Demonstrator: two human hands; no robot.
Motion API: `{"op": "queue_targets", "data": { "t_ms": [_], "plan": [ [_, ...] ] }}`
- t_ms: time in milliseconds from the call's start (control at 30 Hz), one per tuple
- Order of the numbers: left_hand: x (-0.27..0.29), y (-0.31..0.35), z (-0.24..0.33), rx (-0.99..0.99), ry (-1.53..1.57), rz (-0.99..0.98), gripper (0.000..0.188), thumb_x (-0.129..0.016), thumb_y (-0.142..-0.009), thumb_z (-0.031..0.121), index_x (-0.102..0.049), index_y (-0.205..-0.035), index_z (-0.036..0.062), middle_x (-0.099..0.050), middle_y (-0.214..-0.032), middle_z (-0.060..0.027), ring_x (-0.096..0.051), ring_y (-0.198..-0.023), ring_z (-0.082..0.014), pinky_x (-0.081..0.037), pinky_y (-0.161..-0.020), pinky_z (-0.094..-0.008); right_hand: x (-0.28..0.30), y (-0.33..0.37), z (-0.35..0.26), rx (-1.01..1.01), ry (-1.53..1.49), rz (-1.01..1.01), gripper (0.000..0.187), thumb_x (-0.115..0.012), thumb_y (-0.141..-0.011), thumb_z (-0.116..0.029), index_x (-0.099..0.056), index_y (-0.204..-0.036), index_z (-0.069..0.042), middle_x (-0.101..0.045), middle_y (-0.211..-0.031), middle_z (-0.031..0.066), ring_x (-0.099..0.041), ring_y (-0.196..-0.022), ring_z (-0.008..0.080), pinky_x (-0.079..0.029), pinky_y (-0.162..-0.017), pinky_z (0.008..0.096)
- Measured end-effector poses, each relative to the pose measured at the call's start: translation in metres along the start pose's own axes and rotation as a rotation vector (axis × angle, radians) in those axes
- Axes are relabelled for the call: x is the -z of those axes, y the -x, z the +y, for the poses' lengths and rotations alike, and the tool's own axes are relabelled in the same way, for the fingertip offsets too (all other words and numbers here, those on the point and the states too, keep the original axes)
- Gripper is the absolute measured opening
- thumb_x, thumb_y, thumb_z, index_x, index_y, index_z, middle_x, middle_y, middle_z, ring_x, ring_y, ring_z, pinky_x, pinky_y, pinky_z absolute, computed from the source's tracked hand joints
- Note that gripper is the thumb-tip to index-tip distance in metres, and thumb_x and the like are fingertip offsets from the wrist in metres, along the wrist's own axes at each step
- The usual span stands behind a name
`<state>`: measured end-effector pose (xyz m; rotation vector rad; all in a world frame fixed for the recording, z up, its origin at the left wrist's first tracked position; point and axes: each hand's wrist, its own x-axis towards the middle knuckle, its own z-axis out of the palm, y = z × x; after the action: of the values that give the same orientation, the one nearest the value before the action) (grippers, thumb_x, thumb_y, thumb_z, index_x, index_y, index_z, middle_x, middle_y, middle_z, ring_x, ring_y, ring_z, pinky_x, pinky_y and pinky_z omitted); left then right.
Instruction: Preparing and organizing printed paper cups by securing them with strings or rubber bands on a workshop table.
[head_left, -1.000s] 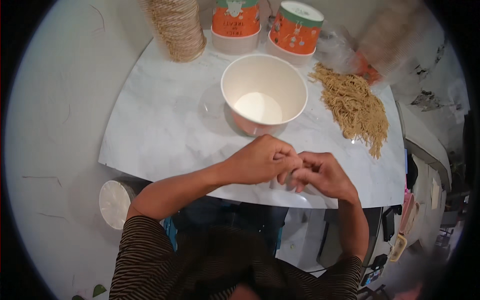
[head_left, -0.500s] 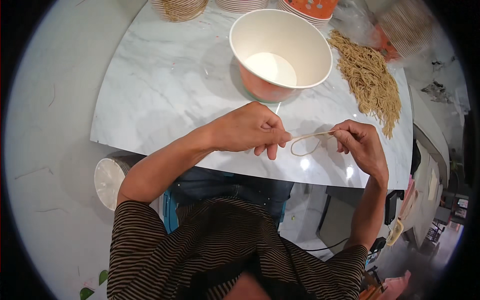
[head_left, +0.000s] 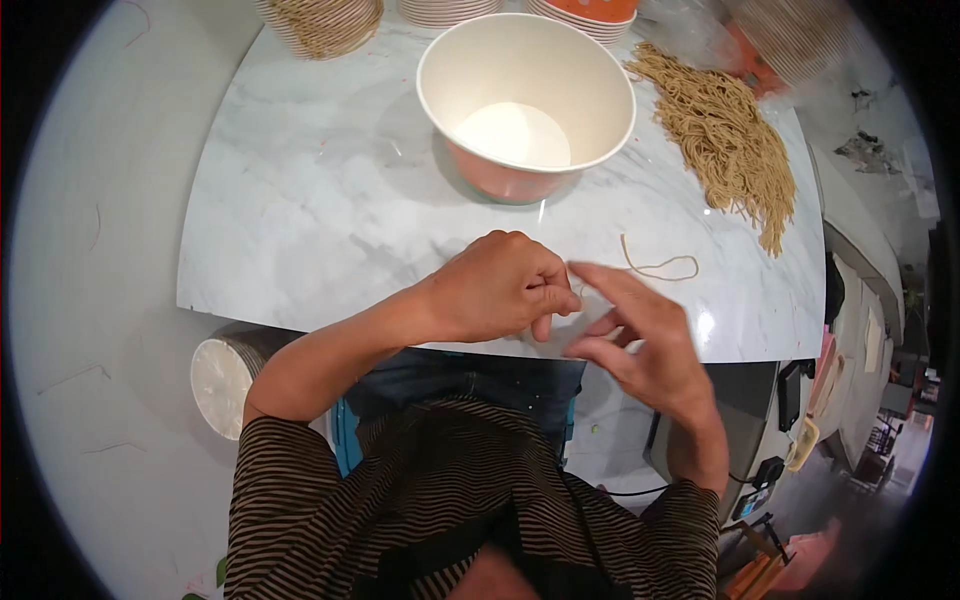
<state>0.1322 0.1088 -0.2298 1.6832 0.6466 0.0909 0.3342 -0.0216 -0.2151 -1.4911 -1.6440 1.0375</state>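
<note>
My left hand (head_left: 505, 288) is closed in a pinch just above the table's near edge. A short bit of thin tan cord (head_left: 583, 290) shows at its thumb and fingertip. My right hand (head_left: 645, 335) is open, thumb and fingers apart, with its index fingertip close to the left hand's pinch. Beyond the right fingers, a curved length of tan cord (head_left: 665, 276) lies on the table; I cannot tell whether it joins the bit in my left hand. Farther off stands a large round tub (head_left: 505, 182), white inside and orange-pink outside, with its floor bare.
A heap of tan cords (head_left: 725, 135) lies at the table's right. Stacked tubs (head_left: 585, 25) and a stack topped with tan cords (head_left: 325, 25) stand along the far side. Below the table's left edge is another tub stack (head_left: 222, 385). The marble-patterned table (head_left: 290, 200) has a curved edge.
The cord stretched between my hands has left the right fingers, which have opened and moved left toward the left hand. A curved cord length now shows on the table.
</note>
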Motion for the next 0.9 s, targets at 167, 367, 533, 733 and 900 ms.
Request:
{"op": "queue_targets", "data": {
  "t_ms": [167,367,533,733,900],
  "plan": [
    [-0.002,0.004,0.005,-0.003,0.009,0.051,0.025,-0.068,-0.102,0.020,-0.076,-0.091,-0.0014,-0.074,-0.069,-0.0051,-0.058,-0.058,-0.0081,-0.049,-0.058,-0.0289,-0.019,-0.010,0.011,0.011,-0.030,0.169,0.033,-0.084,-0.086,-0.003,-0.074,-0.117,0.003,-0.078,-0.092,0.0153,-0.079,-0.080,0.0208,-0.061,-0.069,0.0298],
    [0.003,0.017,0.013,0.088,-0.052,0.007,0.024,-0.069,-0.102,0.018,-0.075,-0.089,-0.0010,-0.073,-0.070,-0.0042,-0.056,-0.057,-0.0071,-0.047,-0.056,-0.0266,-0.017,-0.008,0.014,0.179,0.123,0.150,0.015,-0.081,-0.087,0.001,-0.077,-0.102,0.001,-0.073,-0.084,0.0119,-0.071,-0.072,0.0213,-0.057,-0.066,0.0309],
    [0.004,0.036,0.033,-0.054,-0.152,0.122,0.021,-0.071,-0.101,0.018,-0.075,-0.091,-0.0004,-0.072,-0.068,-0.0050,-0.063,-0.061,-0.0076,-0.047,-0.056,-0.0267,-0.007,-0.005,0.021,0.096,-0.048,0.315,0.006,-0.074,-0.092,0.003,-0.074,-0.098,0.002,-0.072,-0.084,0.0096,-0.070,-0.075,0.0171,-0.056,-0.068,0.0294],
    [0.004,0.024,0.068,-0.672,-0.763,0.785,0.039,-0.088,-0.077,0.000,-0.072,-0.112,0.0026,-0.072,-0.101,-0.0103,-0.068,-0.096,-0.0282,-0.054,-0.083,-0.0380,-0.003,-0.015,0.027,-0.045,-0.447,0.491,0.011,-0.070,-0.101,-0.008,-0.072,-0.100,0.003,-0.068,-0.083,-0.0005,-0.061,-0.072,0.0057,-0.054,-0.066,0.0244],
    [0.009,-0.020,0.055,-0.631,-0.959,0.789,0.040,-0.085,-0.081,0.011,-0.069,-0.117,0.0030,-0.072,-0.096,-0.0124,-0.068,-0.090,-0.0346,-0.052,-0.077,-0.0400,-0.009,-0.023,0.024,-0.078,-0.545,0.550,0.010,-0.072,-0.100,-0.009,-0.073,-0.100,0.001,-0.065,-0.080,-0.0045,-0.054,-0.069,0.0021,-0.044,-0.061,0.0210]
  ]
}}
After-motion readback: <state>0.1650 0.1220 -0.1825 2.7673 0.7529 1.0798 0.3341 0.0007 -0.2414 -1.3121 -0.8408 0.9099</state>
